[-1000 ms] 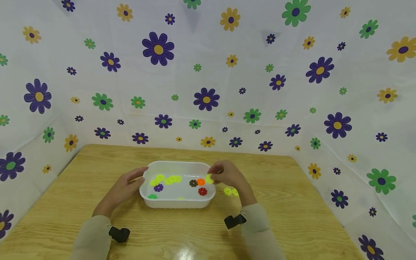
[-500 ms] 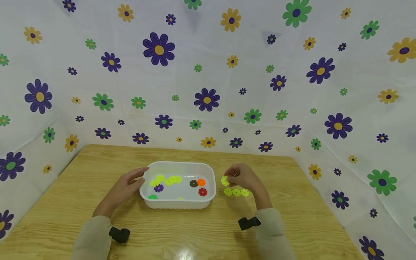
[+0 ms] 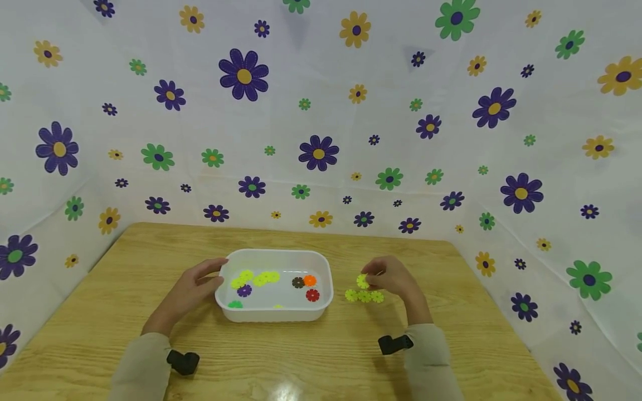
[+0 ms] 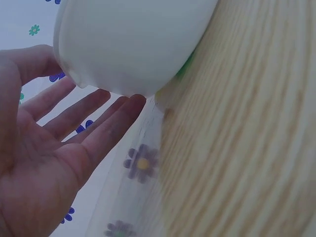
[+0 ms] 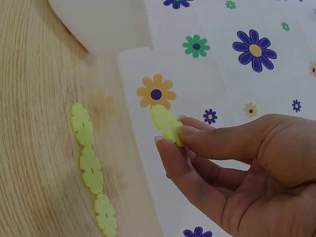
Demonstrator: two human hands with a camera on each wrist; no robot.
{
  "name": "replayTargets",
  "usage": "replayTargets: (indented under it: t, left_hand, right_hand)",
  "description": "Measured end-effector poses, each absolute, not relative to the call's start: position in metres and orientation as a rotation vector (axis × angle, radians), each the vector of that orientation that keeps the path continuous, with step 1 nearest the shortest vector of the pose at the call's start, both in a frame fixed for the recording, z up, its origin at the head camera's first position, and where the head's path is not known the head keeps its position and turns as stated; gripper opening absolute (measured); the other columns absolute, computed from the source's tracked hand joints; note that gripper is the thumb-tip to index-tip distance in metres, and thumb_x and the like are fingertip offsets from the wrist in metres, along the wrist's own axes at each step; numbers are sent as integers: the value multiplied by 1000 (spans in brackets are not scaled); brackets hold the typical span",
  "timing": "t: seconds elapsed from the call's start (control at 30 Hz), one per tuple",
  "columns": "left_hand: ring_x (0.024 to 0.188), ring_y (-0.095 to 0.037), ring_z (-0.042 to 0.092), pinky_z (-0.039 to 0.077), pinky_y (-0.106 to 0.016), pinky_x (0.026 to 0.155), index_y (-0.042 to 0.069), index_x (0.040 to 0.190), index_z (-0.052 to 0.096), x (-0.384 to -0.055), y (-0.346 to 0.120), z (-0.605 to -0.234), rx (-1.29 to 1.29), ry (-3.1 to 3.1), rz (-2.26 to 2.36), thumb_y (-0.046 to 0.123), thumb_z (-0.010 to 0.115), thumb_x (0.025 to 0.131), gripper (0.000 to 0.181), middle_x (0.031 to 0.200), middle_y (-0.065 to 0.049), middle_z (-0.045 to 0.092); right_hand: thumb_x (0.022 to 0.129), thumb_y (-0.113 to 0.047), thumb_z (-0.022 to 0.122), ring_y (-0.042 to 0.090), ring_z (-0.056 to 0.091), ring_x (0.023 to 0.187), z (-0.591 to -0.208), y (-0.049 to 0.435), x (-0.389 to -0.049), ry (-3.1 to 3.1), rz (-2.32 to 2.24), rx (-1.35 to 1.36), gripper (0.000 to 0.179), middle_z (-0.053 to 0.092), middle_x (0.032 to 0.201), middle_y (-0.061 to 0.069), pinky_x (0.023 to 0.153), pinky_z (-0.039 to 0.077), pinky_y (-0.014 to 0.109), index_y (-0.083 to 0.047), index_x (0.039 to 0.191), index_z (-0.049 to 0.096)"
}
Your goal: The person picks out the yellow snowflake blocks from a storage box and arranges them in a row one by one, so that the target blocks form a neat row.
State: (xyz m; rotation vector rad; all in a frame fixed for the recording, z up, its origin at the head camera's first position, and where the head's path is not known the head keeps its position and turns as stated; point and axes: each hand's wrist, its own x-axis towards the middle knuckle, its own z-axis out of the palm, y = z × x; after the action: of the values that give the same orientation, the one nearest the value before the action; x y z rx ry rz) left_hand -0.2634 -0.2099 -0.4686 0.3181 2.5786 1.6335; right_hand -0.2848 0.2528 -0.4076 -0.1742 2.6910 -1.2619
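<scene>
- From where I sit, the step in hand looks like bringing the yellow flower piece (image 3: pixel 362 280) over to the yellow row (image 3: pixel 364 297), so I would go slow and gentle.
- That piece is up off the bench (image 3: pixel 281 356), just past the row's far side, to the right of the white tub (image 3: pixel 273 315).
- It tips to one side, so I would turn it flat first, then put it down softly.
- I would watch for a bump, since the three bits in the row look thin and light and could slide.
- My right hand (image 3: pixel 395 277) has its thumb and fingers (image 5: pixel 217 140) squeezed on the edge of the piece, with just a thin gap between them. A light pinch should be enough.
- My left hand (image 3: pixel 193 283) is spread loose, thumb and fingers apart, with fingertips touching the tub's left end. I would leave them light, so the tub does not tip.
- More flower pieces (image 3: pixel 312 295) lie inside the tub: yellow, purple, green, brown, orange and red.
</scene>
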Motion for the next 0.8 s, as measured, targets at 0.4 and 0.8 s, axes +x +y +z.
replayTargets:
  t: [0.4, 0.8]
  left_hand:
    - [147, -49, 42, 44, -61, 116, 9, 155, 43, -264, -210, -470, 316, 2595, 1651, 24, 57, 106, 52, 162, -24, 40]
    - [146, -50, 43, 44, -61, 116, 10, 155, 43, -264, -210, -471, 306, 2585, 1651, 25, 58, 106, 53, 163, -24, 39]
  right_hand:
    - [96, 4, 64, 29, 72, 88, -414, 276, -285, 2712, -1212, -67, 18, 70, 105, 23, 84, 66, 44, 9, 112, 70]
    - [96, 4, 64, 24, 70, 87, -426, 303, -287, 2727, -1168, 9, 18, 71, 107, 23, 82, 66, 41, 9, 111, 70]
